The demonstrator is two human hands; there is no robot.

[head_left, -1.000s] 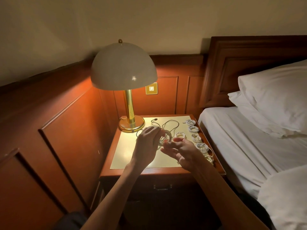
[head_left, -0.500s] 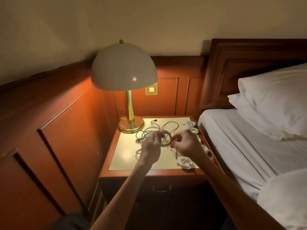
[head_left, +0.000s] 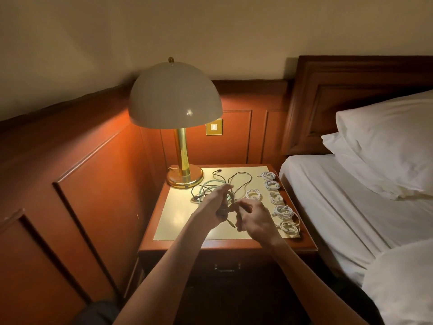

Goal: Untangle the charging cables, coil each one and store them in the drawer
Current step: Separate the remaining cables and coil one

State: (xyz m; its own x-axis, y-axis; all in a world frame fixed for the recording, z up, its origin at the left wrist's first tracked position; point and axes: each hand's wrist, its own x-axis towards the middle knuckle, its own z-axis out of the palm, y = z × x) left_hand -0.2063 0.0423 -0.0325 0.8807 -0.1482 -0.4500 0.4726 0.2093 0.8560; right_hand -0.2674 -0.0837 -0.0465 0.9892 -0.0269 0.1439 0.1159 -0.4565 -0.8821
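A dark cable coil is held above the nightstand. My left hand grips the coil, and my right hand pinches its loose end, whose plug hangs below. Behind my hands lies a tangle of a black cable and a pale green cable. Several coiled white cables lie in a row along the right edge, and one more white coil sits beside them. The drawer under the top is closed, in shadow.
A brass lamp with a dome shade stands at the back left of the nightstand. Wood panelling closes the left and back. A bed with white sheets and pillows lies close on the right.
My hands have come nearer the front of the nightstand with the dark coil. My right hand has moved off the white coils, so the front ones show again.
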